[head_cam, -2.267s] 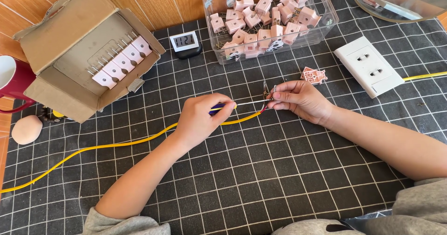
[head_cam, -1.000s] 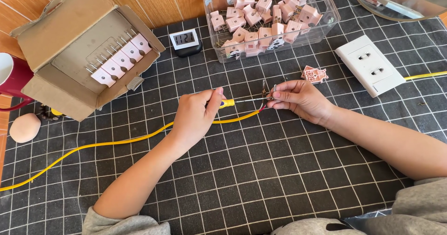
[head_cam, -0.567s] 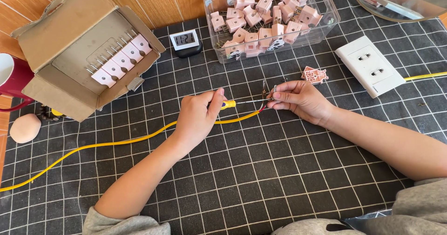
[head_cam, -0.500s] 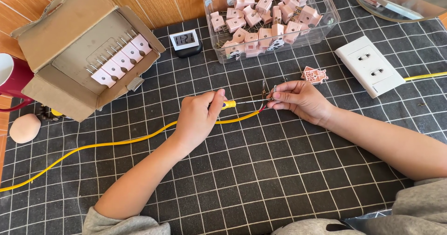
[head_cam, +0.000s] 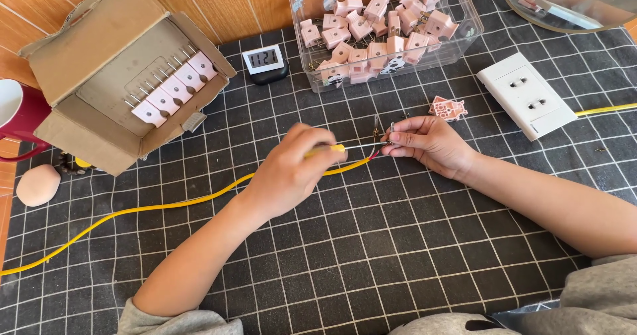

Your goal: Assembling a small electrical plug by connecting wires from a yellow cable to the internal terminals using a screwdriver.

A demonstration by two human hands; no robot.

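Observation:
My left hand (head_cam: 288, 172) grips a small screwdriver (head_cam: 332, 148) with a yellow handle, its thin shaft pointing right. My right hand (head_cam: 431, 142) pinches a small metal plug part (head_cam: 379, 133) at the end of a yellow cable (head_cam: 166, 205), where a red wire shows. The screwdriver tip meets that part between both hands. The cable runs left across the black gridded mat (head_cam: 371, 255). A pink plug half (head_cam: 448, 108) lies just beyond my right hand.
A clear plastic bin (head_cam: 381, 33) holds several pink plugs at the back. An open cardboard box (head_cam: 126, 76) with a row of pink plugs sits back left. A small digital clock (head_cam: 264, 62), a white wall socket (head_cam: 526, 95), a red mug (head_cam: 20, 113) and a round mirror (head_cam: 574, 3) surround the mat.
My left hand has shifted slightly right along the screwdriver toward the plug part. My right hand stays in place holding the cable end.

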